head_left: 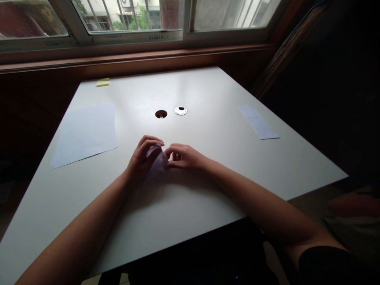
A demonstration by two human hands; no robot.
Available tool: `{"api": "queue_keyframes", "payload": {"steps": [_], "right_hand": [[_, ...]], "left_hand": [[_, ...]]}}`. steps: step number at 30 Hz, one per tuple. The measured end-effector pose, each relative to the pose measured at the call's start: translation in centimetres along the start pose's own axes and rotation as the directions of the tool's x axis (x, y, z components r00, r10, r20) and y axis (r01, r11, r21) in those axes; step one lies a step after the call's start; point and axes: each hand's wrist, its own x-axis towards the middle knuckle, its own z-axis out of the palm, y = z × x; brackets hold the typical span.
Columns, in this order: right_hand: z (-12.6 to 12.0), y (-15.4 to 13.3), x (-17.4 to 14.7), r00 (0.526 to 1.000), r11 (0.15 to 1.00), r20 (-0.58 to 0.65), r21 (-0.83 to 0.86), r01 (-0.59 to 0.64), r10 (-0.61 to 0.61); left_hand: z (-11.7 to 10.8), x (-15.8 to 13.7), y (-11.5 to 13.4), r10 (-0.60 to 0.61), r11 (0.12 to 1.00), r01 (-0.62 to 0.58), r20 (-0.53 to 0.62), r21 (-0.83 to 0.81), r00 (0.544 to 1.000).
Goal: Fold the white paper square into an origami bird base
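A small folded piece of white paper [156, 163] stands between my hands, just above the middle of the white table. My left hand [141, 156] is curled round its left side, with the fingers over its upper edge. From the right, my right hand [184, 156] pinches the paper's right edge between thumb and fingers. The paper looks creased and partly opened out, and its lower end reaches toward the tabletop. My left palm and fingers hide part of it.
White sheets [86, 132] lie at the table's left. A narrow folded paper strip [257, 122] is at the right. Beyond my hands are a round cable hole [161, 114] and its cover [181, 111]. A yellow sticky-note pad [103, 82] sits at the far edge, below the window.
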Motion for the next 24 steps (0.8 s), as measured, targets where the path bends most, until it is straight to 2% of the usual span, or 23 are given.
{"api": "queue_keyframes", "payload": {"steps": [6,11,14,17,21,24], "right_hand": [[-0.4,0.2,0.0,0.996,0.997,-0.056,-0.026,-0.072,0.071],[-1.0,0.5,-0.3,0.986,0.991,-0.104,0.027,-0.131,0.133],[-1.4,0.3,-0.6,0.983,0.988,-0.121,0.082,-0.128,0.137],[-1.5,-0.3,-0.7,0.978,0.99,-0.156,0.023,-0.137,0.139],[-1.4,-0.6,-0.6,0.985,0.978,-0.154,-0.183,-0.105,0.077],[-1.5,-0.5,-0.5,0.987,0.969,-0.153,-0.237,-0.074,0.037]], "left_hand": [[0.6,-0.3,-1.7,-0.023,0.995,0.043,-0.214,0.089,0.977],[0.7,-0.5,-2.4,-0.033,0.987,0.072,-0.265,0.141,0.964],[0.8,-0.6,-3.0,-0.01,0.98,0.058,-0.246,0.189,0.969],[0.9,-0.6,-3.3,0.041,0.978,0.004,-0.205,0.211,0.978],[1.2,-0.6,-2.6,0.054,0.994,-0.05,-0.044,0.094,0.998],[1.4,-0.7,-2.0,0.06,0.997,-0.057,0.054,-0.053,0.997]]}}
